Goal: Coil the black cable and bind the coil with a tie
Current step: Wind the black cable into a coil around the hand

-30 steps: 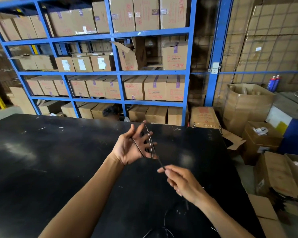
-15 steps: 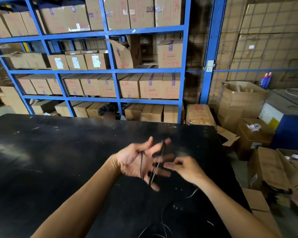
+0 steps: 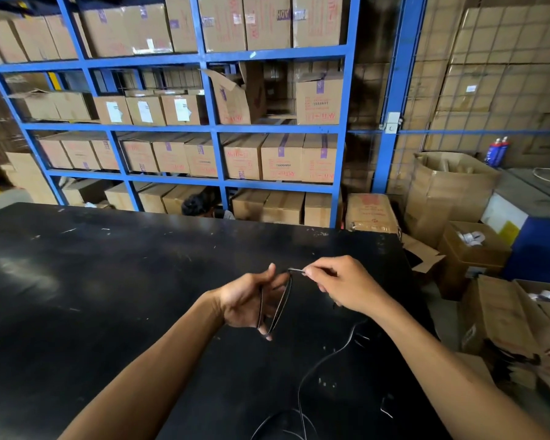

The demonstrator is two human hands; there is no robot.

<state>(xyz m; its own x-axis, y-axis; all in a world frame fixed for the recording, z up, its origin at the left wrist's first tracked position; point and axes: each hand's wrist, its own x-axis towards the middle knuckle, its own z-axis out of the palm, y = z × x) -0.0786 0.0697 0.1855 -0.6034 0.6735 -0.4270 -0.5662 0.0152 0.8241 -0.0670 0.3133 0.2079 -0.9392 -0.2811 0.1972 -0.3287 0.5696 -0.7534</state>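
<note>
A thin black cable is looped in several turns around my left hand, which hangs over the black table with its fingers pointing down. My right hand sits just right of it and pinches the cable at the top of the loops, near my left thumb. From under my right hand the loose part of the cable trails down across the table toward the near edge, where more slack lies. I see no tie in view.
Blue shelving packed with cardboard boxes stands behind the table. Open cardboard boxes crowd the floor to the right of the table's edge. A person's head shows just beyond the far edge.
My right hand has risen from below the left hand to above its fingers, carrying the cable over for another turn. My left hand has dropped lower and turned its fingers downward.
</note>
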